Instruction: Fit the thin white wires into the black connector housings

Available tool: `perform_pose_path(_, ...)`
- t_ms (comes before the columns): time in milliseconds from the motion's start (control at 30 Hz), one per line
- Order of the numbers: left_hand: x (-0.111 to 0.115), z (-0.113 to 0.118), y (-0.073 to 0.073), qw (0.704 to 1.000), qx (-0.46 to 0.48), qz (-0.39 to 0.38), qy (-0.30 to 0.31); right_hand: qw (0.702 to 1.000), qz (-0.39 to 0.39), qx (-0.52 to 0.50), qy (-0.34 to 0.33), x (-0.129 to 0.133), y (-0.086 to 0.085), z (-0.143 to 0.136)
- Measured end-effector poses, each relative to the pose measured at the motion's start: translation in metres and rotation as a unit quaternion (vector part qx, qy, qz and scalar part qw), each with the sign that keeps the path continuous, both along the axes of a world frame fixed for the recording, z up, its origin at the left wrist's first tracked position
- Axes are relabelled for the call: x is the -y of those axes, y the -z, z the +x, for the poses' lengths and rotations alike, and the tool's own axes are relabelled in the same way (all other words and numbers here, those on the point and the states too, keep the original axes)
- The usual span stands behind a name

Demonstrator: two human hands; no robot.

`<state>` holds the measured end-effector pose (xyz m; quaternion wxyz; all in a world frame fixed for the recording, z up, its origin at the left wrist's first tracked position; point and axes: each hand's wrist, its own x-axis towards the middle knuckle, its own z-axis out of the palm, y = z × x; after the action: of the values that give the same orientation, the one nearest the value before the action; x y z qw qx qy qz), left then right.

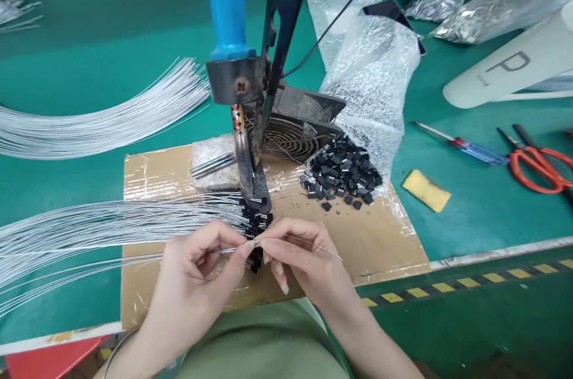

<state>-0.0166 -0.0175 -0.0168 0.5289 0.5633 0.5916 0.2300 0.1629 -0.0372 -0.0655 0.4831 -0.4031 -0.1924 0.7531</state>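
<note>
My left hand is closed, thumb and forefinger pinching a white wire near its end. Its fingertips meet those of my right hand, which is also closed in a pinch; a thin silvery wire that looks like solder trails from it. What lies exactly between the fingertips is too small to make out. Just beyond my hands, a bundle of white wires ends in small black connectors. Above these, a soldering iron points downward in a black stand, its tip near the connectors.
Loose black connectors are heaped on cardboard beside a fan. Another wire bundle lies at left. Bubble wrap, a screwdriver, a yellow sponge, scissors and a white cup are at right.
</note>
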Motion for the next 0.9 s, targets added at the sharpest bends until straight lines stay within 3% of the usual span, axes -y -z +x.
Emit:
perform_pose_path(400, -0.007, -0.004, -0.002, 0.999, 0.022, 0.001, 0.043, 0.999, -0.019, -0.022, -0.03, -0.006, 0.0, 0.004)
perform_pose_path(733, 0.003, 0.003, 0.003, 0.999, 0.027, 0.012, -0.044, 0.997, -0.009, -0.068, 0.034, -0.003, -0.001, -0.008)
perform_pose_path(900, 0.006, 0.006, 0.009, 0.997, 0.037, 0.054, -0.041, 0.996, -0.011, -0.068, 0.057, -0.002, -0.001, -0.013)
